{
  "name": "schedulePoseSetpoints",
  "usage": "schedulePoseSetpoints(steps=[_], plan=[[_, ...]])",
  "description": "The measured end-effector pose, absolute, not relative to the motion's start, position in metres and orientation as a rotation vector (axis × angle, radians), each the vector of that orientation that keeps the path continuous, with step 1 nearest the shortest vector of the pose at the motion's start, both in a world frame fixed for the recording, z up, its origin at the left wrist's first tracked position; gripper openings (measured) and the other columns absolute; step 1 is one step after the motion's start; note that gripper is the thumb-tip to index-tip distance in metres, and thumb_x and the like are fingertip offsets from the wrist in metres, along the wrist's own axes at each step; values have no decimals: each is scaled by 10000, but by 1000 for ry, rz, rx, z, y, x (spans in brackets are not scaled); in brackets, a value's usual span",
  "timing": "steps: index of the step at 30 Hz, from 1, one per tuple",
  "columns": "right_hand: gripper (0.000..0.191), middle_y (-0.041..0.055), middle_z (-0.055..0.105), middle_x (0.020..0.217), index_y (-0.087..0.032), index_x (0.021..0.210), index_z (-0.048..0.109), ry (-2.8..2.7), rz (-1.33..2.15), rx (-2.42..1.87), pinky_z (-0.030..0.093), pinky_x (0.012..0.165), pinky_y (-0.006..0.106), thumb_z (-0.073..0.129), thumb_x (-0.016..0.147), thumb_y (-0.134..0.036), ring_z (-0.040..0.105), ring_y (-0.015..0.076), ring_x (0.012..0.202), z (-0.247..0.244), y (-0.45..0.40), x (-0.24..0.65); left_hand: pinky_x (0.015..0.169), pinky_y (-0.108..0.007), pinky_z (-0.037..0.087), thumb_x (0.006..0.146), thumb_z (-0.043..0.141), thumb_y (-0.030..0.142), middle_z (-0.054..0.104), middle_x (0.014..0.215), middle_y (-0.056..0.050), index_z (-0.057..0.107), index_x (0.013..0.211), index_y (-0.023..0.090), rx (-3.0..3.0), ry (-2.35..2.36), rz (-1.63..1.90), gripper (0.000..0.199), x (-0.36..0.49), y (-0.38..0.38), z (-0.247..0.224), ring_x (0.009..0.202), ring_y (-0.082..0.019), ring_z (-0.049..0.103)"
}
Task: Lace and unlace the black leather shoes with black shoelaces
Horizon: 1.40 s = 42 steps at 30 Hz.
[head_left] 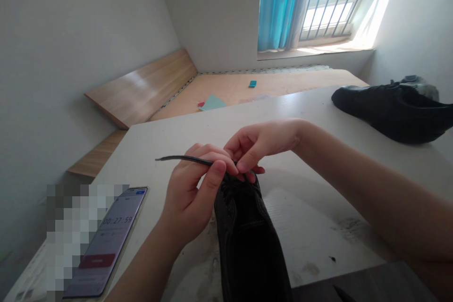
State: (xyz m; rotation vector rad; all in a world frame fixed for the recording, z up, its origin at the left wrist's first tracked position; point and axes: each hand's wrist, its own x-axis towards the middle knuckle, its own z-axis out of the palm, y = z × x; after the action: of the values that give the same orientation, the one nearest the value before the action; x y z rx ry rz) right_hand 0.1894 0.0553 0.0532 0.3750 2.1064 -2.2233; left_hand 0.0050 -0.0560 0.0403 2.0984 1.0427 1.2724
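Pinching dark lace (180,157) between thumb and fingers: left hand (196,188), free end sticking out leftward. Right hand (260,146) has fingers bunched just beside it, can't tell on what. Black shoe (244,226) on white table (170,134), under both hands; second shoe (382,111) far right.

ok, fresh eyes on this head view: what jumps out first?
The left hand and right hand meeting over a black shoe near the centre, with a dark lace sticking out leftward from the left hand's pinch. Then the bright blue curtain at the top, right of centre, and the phone at lower left, its screen reading 00:27:59.
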Motion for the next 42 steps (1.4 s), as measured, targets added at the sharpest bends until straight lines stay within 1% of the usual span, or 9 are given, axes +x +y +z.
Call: schedulePoseSetpoints(steps=[7,11,16,20,25,29,34,39,42], plan=[[301,24,688,766,-112,848,639,1945,-2577,375,485,528,152,738,820,-394,669,98,670,47,61,187,932,-358,418,961,456,195,665,1031,-48,697,799,230,2215,1115,1355,293,6,-55,39,1001,-227,581],[244,42,718,875,-124,810,614,1905,-2709,384,536,678,191,591,943,-327,691,105,763,51,58,187,929,-364,413,953,492,238,586,1171,-55,704,768,224,2195,1186,1414,282,5,-54,33,1110,-254,520],[261,-21,647,658,-167,773,538,1888,-2836,175,528,798,253,508,984,-318,706,141,804,52,62,195,909,-339,371,966,457,268,559,995,-43,632,625,207,2016,1149,1414,389,3,-51,32,976,-214,516],[303,-101,457,458,-164,774,543,1933,-2420,53,516,847,302,600,922,-423,590,98,478,53,69,211,658,-313,342,950,435,355,423,595,-1,419,493,204,1768,1013,896,482,-7,-45,40,615,-168,422],[359,-98,482,487,-152,835,580,1897,-2050,221,522,657,244,613,890,-505,457,60,381,66,69,222,540,-293,253,878,449,515,321,518,33,395,516,210,1681,1197,145,476,-28,-34,41,512,-138,296],[382,-14,662,722,-181,1061,622,2061,-1582,750,507,621,274,585,895,-523,542,89,442,73,65,218,553,-276,286,870,443,535,434,601,27,491,672,209,1800,1559,180,384,-33,-26,31,563,-161,400],[310,108,684,916,-160,891,686,2322,-715,1637,452,669,360,554,913,-440,610,189,640,76,61,217,739,-322,400,817,446,193,604,973,-42,574,1021,212,2220,1689,458,242,-28,-29,38,925,-238,554],[258,25,701,869,-235,870,697,2494,-937,1049,446,676,301,566,902,-454,630,183,792,91,34,211,837,-283,414,813,551,192,594,888,14,564,794,214,2253,1087,388,32,-20,-43,52,905,-176,547],[179,-14,706,830,-248,832,686,2531,-871,902,407,583,272,637,864,-418,622,155,718,99,10,203,789,-271,416,846,605,283,597,856,20,565,764,210,2217,1113,265,116,-19,-45,53,847,-165,549]])
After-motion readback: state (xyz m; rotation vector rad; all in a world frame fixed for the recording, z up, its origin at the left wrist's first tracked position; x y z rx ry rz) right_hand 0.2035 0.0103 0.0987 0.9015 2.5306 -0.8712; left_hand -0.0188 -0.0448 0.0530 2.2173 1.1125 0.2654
